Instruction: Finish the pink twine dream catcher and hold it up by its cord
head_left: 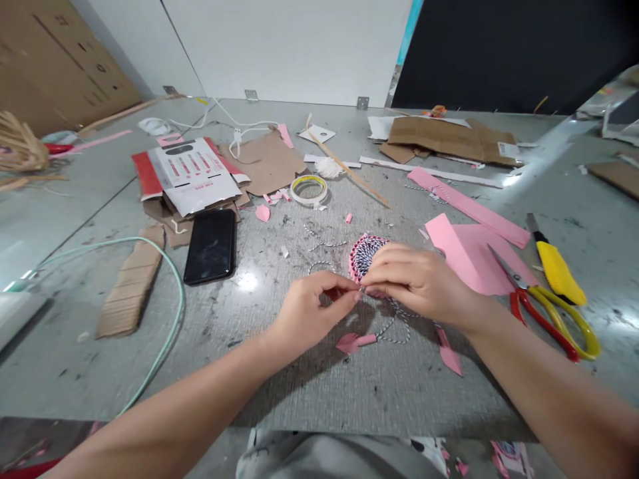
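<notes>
A round pink card disc wound with black-and-white twine lies flat on the grey table. My right hand presses down on its near edge with fingers curled. My left hand pinches the twine at the disc's rim, thumb against fingertips. Loose twine trails in loops toward me under my right wrist. Small pink scraps lie just below my hands.
Right of my hands are pink paper sheets, red-and-yellow scissors and a yellow utility knife. A black phone, printed packaging, a tape roll, cardboard pieces and a green cable lie to the left.
</notes>
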Demonstrator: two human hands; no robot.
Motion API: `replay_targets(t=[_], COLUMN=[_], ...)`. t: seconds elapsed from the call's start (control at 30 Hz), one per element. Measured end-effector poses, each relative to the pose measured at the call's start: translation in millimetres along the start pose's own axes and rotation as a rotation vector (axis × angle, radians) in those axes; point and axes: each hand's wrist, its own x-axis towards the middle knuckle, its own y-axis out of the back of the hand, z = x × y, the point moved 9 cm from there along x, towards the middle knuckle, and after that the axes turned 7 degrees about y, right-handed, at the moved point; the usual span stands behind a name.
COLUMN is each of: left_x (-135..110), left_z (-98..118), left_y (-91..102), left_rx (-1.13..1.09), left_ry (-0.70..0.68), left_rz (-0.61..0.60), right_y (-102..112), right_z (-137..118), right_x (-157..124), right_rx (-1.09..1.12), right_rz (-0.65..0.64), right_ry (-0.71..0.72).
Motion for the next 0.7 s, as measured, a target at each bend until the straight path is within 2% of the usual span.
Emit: replay_targets(t=[0.2,0.33,0.57,0.7], left_x=[0.1,-0.6,-1.9,-3.3], left_z=[-0.1,1.2,7.9,10.5], left_y=[1.6,1.7,1.6,2.3], left_rx=[-0.011,-0.027,0.006,0.035], left_ry=[0.005,-0.004,-0.081,-0.086], left_rz=[0.014,0.023,0.027,0.037], right_y=[-13.0,-19.0,-24.5,-20.0], right_z=[13.3,12.7,6.8,2.4], right_x=[-2.0,-3.8,-2.7,-0.1], right_rx=[-0.070,-0.085,-0.198,-0.255], right_rz=[-0.106,-0.111,-0.141,-0.079], right_ry=[-0.158,-0.212,-0.195,-0.204])
